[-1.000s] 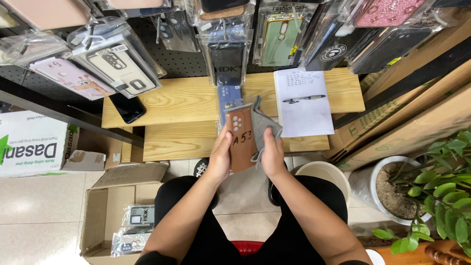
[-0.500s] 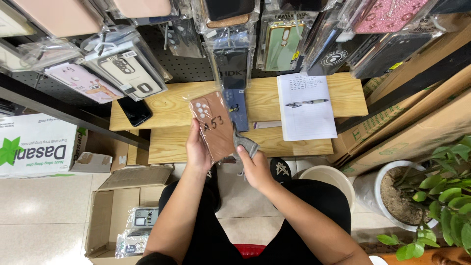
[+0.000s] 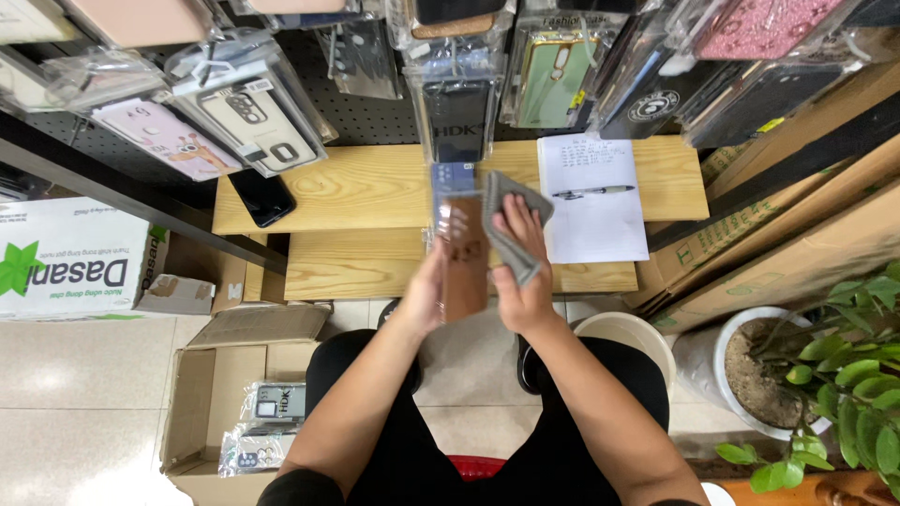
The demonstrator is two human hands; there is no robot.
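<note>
My left hand (image 3: 427,292) holds a brown phone case in a clear wrapper (image 3: 465,267) upright over the front edge of the wooden shelf (image 3: 366,192). My right hand (image 3: 521,258) grips a grey cloth (image 3: 511,225) and presses it against the case's right side. A second, bluish packaged case (image 3: 452,180) lies on the shelf just beyond the brown one.
A sheet of paper (image 3: 592,220) with a pen (image 3: 592,191) lies on the shelf's right part, a black phone (image 3: 262,197) on its left. Packaged cases hang on the pegboard above. An open cardboard box (image 3: 202,412) with more cases sits on the floor left; a potted plant (image 3: 816,375) stands right.
The brown case went left and up, then came back to the centre and now stands edge-on. My right hand with the cloth rose from below it onto its right side.
</note>
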